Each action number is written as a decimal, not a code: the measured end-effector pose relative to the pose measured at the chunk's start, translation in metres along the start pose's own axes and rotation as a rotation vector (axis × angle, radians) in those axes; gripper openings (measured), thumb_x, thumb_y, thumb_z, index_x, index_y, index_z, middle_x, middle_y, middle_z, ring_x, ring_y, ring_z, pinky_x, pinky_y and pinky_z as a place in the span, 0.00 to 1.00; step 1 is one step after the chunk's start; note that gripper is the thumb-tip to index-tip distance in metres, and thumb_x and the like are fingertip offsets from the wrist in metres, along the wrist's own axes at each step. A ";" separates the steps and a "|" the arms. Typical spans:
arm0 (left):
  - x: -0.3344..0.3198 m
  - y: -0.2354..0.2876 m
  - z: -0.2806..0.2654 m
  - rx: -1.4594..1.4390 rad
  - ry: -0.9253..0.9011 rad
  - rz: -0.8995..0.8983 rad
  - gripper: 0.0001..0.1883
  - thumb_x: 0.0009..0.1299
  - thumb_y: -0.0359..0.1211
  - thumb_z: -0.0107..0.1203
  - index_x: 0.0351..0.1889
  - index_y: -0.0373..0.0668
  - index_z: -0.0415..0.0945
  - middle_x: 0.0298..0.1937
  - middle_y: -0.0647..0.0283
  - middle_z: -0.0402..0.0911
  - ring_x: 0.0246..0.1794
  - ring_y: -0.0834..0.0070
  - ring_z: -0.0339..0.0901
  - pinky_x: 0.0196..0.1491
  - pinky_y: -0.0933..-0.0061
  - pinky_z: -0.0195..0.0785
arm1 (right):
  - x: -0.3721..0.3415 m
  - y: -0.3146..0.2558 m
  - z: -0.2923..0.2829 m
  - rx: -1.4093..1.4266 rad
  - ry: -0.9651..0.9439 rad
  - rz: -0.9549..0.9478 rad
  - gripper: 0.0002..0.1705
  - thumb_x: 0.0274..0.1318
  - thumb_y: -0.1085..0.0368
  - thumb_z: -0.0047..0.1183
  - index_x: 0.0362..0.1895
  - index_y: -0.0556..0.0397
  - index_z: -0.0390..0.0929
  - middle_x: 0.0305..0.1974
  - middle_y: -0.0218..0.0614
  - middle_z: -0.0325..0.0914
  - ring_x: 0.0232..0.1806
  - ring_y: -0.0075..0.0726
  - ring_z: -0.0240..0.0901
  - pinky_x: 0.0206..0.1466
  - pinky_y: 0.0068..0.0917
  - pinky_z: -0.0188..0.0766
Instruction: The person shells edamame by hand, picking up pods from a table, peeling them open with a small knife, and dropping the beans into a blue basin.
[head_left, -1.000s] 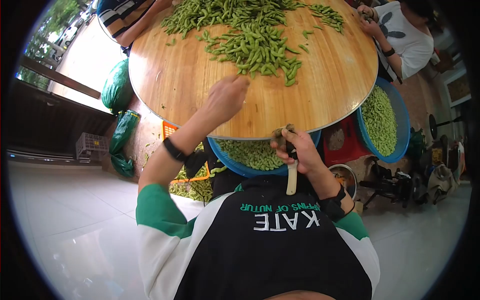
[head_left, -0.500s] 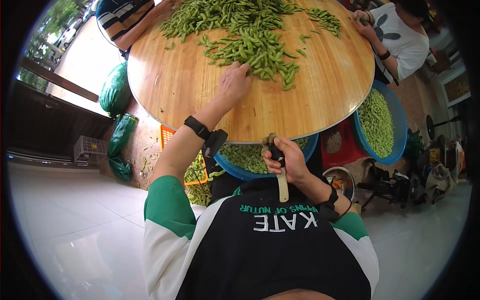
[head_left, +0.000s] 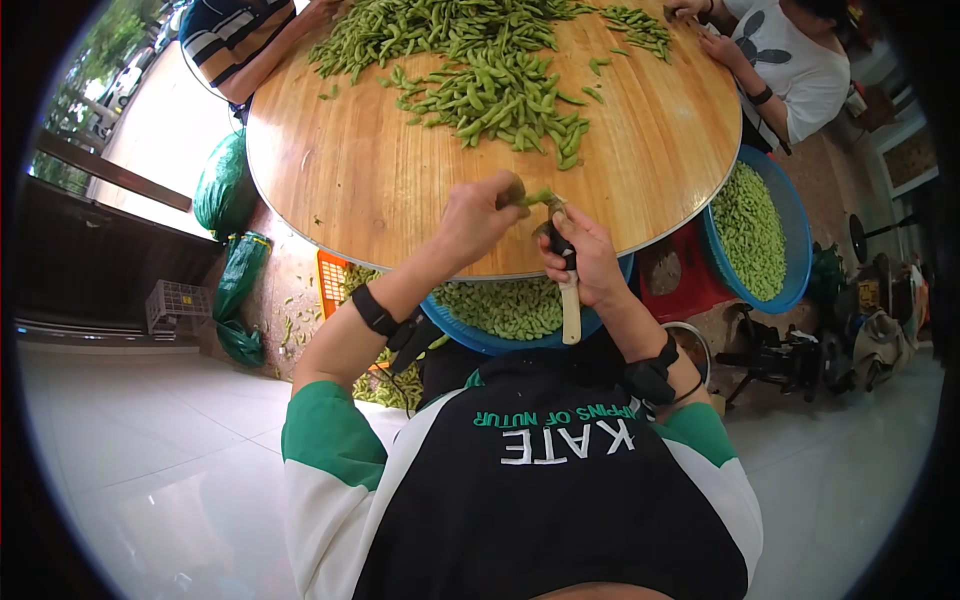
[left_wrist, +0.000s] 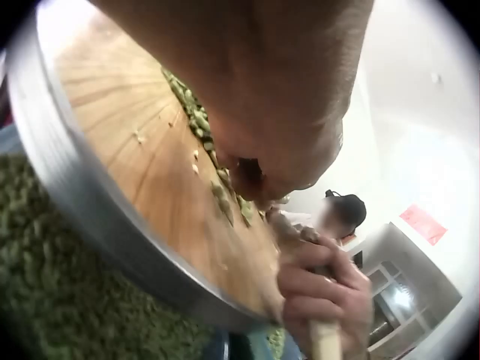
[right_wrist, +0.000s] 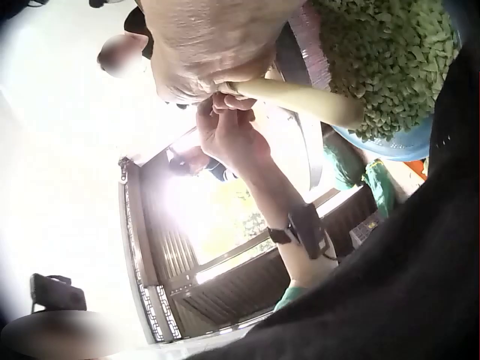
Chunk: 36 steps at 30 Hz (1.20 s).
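Above the near edge of the round wooden table (head_left: 330,180), my left hand (head_left: 475,222) pinches a green edamame pod (head_left: 540,196). My right hand (head_left: 588,258) grips a tool with a cream-coloured handle (head_left: 571,318) and a black part above it; the working end is hidden by the fingers. The pod's end meets the right fingertips. In the right wrist view the same pale handle (right_wrist: 307,103) sticks out below the fist, with the left hand (right_wrist: 232,139) close by. A heap of pods (head_left: 500,95) lies farther up the table.
Under the table edge stands a blue basin (head_left: 470,340) full of shelled beans, and another blue basin (head_left: 800,255) stands to the right. An orange crate (head_left: 331,285) and green sacks (head_left: 222,185) are on the left. Two people sit across the table.
My left hand has gone to the pod heap and come back toward my right hand with a pod. The right hand has risen over the table edge with the tool.
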<state>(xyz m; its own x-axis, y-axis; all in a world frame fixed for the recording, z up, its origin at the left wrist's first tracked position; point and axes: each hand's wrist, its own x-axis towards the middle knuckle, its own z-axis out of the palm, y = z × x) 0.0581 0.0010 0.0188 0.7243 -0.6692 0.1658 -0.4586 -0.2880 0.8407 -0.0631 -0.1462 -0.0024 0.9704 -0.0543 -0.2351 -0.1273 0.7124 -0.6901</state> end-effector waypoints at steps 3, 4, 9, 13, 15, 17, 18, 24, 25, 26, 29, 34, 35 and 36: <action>-0.011 0.007 -0.003 -0.084 -0.088 -0.108 0.10 0.59 0.26 0.62 0.37 0.35 0.75 0.25 0.57 0.79 0.24 0.71 0.77 0.28 0.72 0.68 | -0.005 0.000 -0.001 0.074 -0.092 0.053 0.13 0.69 0.61 0.41 0.52 0.51 0.64 0.30 0.35 0.69 0.20 0.21 0.57 0.17 0.15 0.56; -0.013 0.008 -0.003 -0.150 -0.128 -0.162 0.10 0.60 0.26 0.62 0.38 0.35 0.76 0.25 0.60 0.79 0.25 0.76 0.76 0.29 0.74 0.68 | -0.008 0.002 -0.003 0.087 -0.121 0.058 0.13 0.69 0.61 0.41 0.53 0.51 0.64 0.30 0.35 0.69 0.20 0.21 0.57 0.17 0.15 0.56; -0.023 0.012 -0.001 -0.614 -0.188 -0.225 0.07 0.63 0.26 0.60 0.37 0.34 0.77 0.26 0.66 0.79 0.26 0.81 0.75 0.29 0.79 0.67 | -0.019 0.002 0.000 0.121 -0.168 0.069 0.11 0.68 0.61 0.42 0.51 0.50 0.66 0.30 0.34 0.71 0.18 0.22 0.59 0.17 0.16 0.56; -0.028 0.016 0.000 -0.684 -0.172 -0.374 0.05 0.64 0.26 0.59 0.37 0.37 0.78 0.26 0.68 0.78 0.25 0.84 0.73 0.27 0.83 0.63 | -0.024 0.000 0.003 0.100 -0.183 0.070 0.13 0.68 0.61 0.42 0.52 0.51 0.66 0.29 0.34 0.70 0.18 0.22 0.59 0.17 0.16 0.56; -0.029 0.018 0.002 -0.681 -0.156 -0.354 0.05 0.64 0.26 0.59 0.37 0.38 0.79 0.26 0.69 0.78 0.25 0.85 0.73 0.27 0.84 0.61 | -0.025 -0.001 0.004 0.091 -0.179 0.062 0.13 0.68 0.60 0.43 0.52 0.51 0.66 0.29 0.34 0.70 0.18 0.22 0.59 0.17 0.16 0.56; -0.033 0.018 0.004 -0.680 -0.141 -0.344 0.04 0.64 0.26 0.59 0.36 0.38 0.79 0.26 0.69 0.78 0.25 0.86 0.72 0.26 0.85 0.60 | -0.029 0.001 0.005 0.107 -0.164 0.062 0.20 0.69 0.61 0.41 0.63 0.50 0.61 0.29 0.35 0.69 0.18 0.21 0.56 0.17 0.15 0.55; -0.034 0.015 0.006 -0.672 -0.120 -0.340 0.04 0.64 0.26 0.59 0.36 0.39 0.78 0.26 0.70 0.77 0.25 0.86 0.72 0.26 0.85 0.60 | -0.030 0.002 0.005 0.107 -0.165 0.062 0.20 0.69 0.61 0.41 0.63 0.50 0.61 0.29 0.35 0.69 0.18 0.21 0.56 0.17 0.15 0.55; -0.040 0.018 0.014 -0.842 -0.069 -0.363 0.03 0.65 0.24 0.57 0.36 0.39 0.77 0.25 0.69 0.77 0.23 0.87 0.69 0.25 0.85 0.57 | -0.034 0.004 0.009 0.034 -0.149 0.047 0.20 0.69 0.60 0.42 0.62 0.51 0.62 0.29 0.35 0.69 0.18 0.20 0.55 0.17 0.16 0.55; -0.041 0.021 0.015 -0.942 -0.024 -0.388 0.03 0.65 0.24 0.56 0.35 0.39 0.76 0.25 0.69 0.77 0.23 0.87 0.68 0.24 0.86 0.56 | -0.034 0.004 0.010 0.041 -0.156 0.036 0.20 0.69 0.60 0.42 0.62 0.51 0.62 0.29 0.35 0.69 0.18 0.20 0.55 0.17 0.16 0.55; -0.040 0.020 0.014 -0.942 -0.023 -0.389 0.03 0.65 0.24 0.56 0.35 0.39 0.76 0.25 0.69 0.77 0.23 0.87 0.68 0.24 0.86 0.56 | -0.035 0.005 0.011 0.048 -0.164 0.024 0.21 0.69 0.60 0.42 0.62 0.51 0.62 0.29 0.35 0.70 0.18 0.20 0.55 0.17 0.16 0.55; -0.039 0.015 0.014 -0.914 -0.083 -0.368 0.03 0.65 0.23 0.56 0.36 0.39 0.76 0.25 0.68 0.77 0.22 0.87 0.67 0.24 0.86 0.56 | -0.035 0.005 0.007 0.025 -0.161 0.013 0.21 0.69 0.60 0.42 0.63 0.51 0.62 0.29 0.34 0.70 0.18 0.20 0.55 0.17 0.15 0.55; -0.043 0.013 0.018 -0.775 -0.070 -0.241 0.04 0.64 0.22 0.56 0.36 0.39 0.77 0.26 0.68 0.77 0.23 0.88 0.68 0.24 0.86 0.56 | -0.038 0.003 0.009 -0.029 -0.133 -0.005 0.20 0.68 0.61 0.43 0.61 0.52 0.65 0.28 0.33 0.70 0.17 0.20 0.55 0.16 0.15 0.55; -0.044 0.014 0.018 -0.776 -0.069 -0.242 0.04 0.64 0.22 0.56 0.36 0.39 0.77 0.26 0.68 0.77 0.23 0.88 0.68 0.24 0.86 0.56 | -0.039 0.004 0.011 -0.041 -0.114 -0.013 0.19 0.68 0.61 0.43 0.60 0.52 0.66 0.28 0.33 0.70 0.17 0.20 0.55 0.16 0.15 0.55; -0.045 0.016 0.019 -0.757 -0.062 -0.226 0.05 0.64 0.23 0.57 0.37 0.39 0.77 0.27 0.68 0.77 0.23 0.87 0.69 0.24 0.85 0.56 | -0.040 0.004 0.012 -0.041 -0.114 -0.011 0.19 0.68 0.61 0.43 0.60 0.52 0.66 0.28 0.33 0.70 0.17 0.20 0.55 0.16 0.15 0.55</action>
<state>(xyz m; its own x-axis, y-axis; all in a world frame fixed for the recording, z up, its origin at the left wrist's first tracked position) 0.0086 0.0138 0.0147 0.7180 -0.6934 -0.0610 0.1870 0.1076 0.9764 -0.1001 -0.1331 0.0122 0.9886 0.0200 -0.1494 -0.1227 0.6827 -0.7203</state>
